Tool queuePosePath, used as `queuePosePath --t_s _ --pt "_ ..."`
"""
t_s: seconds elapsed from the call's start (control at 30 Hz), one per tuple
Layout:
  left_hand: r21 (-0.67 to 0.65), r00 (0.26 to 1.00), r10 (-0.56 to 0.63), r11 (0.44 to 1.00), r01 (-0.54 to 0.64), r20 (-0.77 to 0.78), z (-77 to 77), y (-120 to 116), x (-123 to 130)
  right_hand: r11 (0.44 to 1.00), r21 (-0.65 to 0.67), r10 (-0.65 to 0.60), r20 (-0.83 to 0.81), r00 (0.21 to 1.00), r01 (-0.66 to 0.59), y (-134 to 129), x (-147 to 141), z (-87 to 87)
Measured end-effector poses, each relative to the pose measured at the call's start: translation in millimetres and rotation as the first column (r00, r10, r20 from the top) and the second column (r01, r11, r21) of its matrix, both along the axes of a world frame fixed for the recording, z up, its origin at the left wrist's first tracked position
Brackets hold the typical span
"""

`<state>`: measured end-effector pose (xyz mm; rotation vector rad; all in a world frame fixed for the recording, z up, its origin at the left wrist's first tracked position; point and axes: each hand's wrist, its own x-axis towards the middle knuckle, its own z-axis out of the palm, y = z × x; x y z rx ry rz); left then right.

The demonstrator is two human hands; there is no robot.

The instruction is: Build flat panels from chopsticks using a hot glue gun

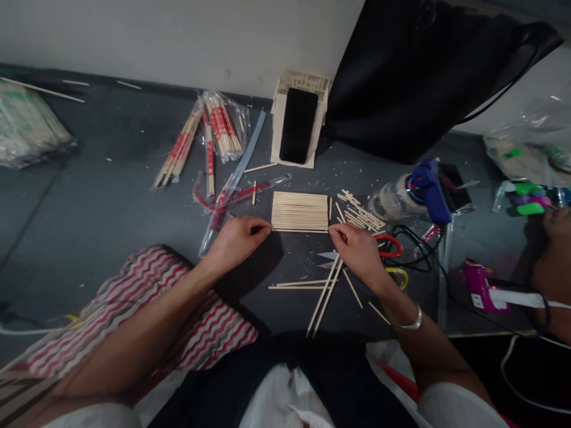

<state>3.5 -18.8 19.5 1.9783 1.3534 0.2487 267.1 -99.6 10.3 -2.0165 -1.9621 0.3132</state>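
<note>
A dark grey counter (111, 202), flecked with pale scraps, meets a plain wall (156, 35). On it, between the hands, lies a flat, ridged rectangle of thin wooden sticks (300, 208). The left hand (236, 241) and right hand (358, 249) each have a narrow pinch grip on one end of the front stick (300, 230); the step looks like squaring it to the row, calling next for light, even pressure. Around lie slim cut pieces (363, 219), metal-bladed scissors (327, 255), crinkly film-wrapped bundles (224, 128) and a zigzag-striped cloth (138, 285).

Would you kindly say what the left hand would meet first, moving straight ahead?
The left hand would probably meet the flat panel of pale wooden sticks, whose edge it appears to touch.
</note>
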Motion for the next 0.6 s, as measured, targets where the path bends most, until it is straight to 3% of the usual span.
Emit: queuePosePath --t_s 0.4,0.6 --pt "-0.042 1.000 0.029 0.999 -0.029 -0.009 2.5 -0.8 4.0 0.999 -0.034 -0.001 -0.039 0.999 0.000 0.7 -1.6 0.5" --pt "-0.039 1.000 0.028 0.999 -0.028 -0.008 1.6 1.5 0.9 0.995 -0.045 -0.094 -0.030 0.995 0.093 2.4 2.5 4.2"
